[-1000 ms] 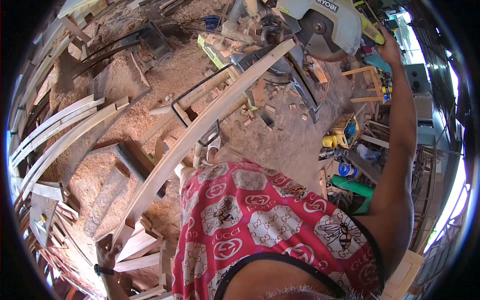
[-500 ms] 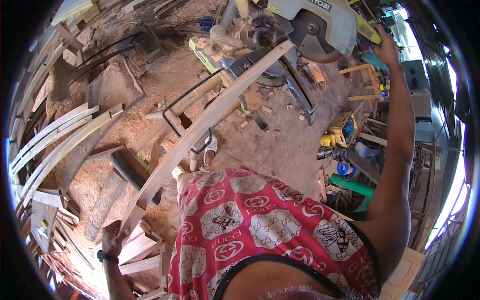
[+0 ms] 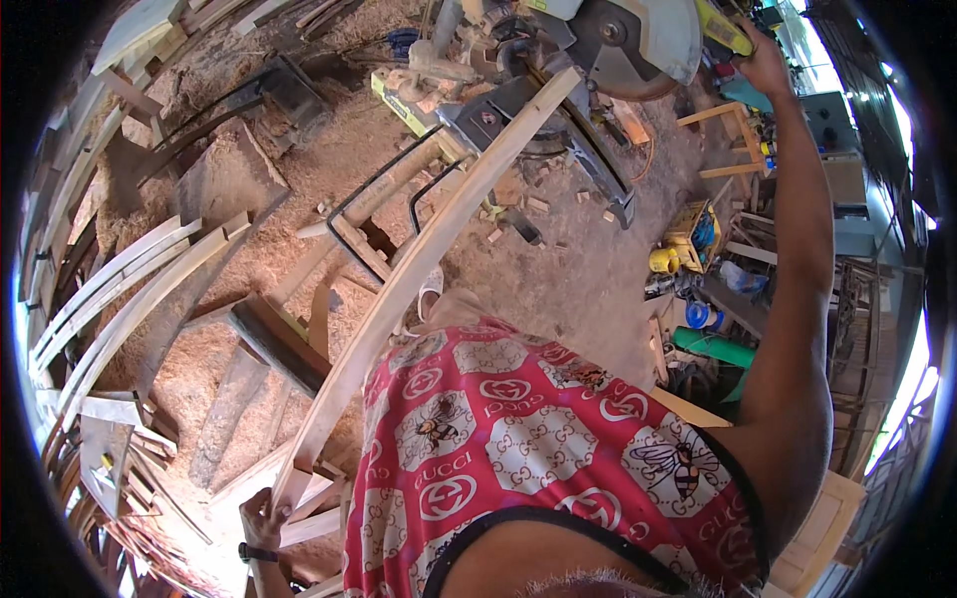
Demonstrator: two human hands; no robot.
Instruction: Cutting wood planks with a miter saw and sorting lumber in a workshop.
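Note:
At the lower left, my left hand (image 3: 264, 520), with a dark band on its wrist, is closed on the near end of a long pale wooden board (image 3: 404, 279). The board slants up and away to the right. Its far end rests on the miter saw's base (image 3: 488, 120), close to the blade. Stretched out to the upper right, my right hand (image 3: 766, 66) wraps around the yellow-green handle of the miter saw (image 3: 623, 40). The saw head is raised, and its round blade shows beside the board's far end, apart from it.
Curved wooden strips (image 3: 130, 309) are stacked at the left. Sawdust and small offcuts cover the floor (image 3: 568, 279). On the right stand a yellow crate (image 3: 693, 237), a green tube (image 3: 713, 345) and a small wooden frame (image 3: 728, 140). A dark-topped beam (image 3: 279, 344) lies left of the board.
My left hand has moved right and nearer to me with the board's end, so the board lies at a steeper slant. My right hand keeps hold of the saw handle.

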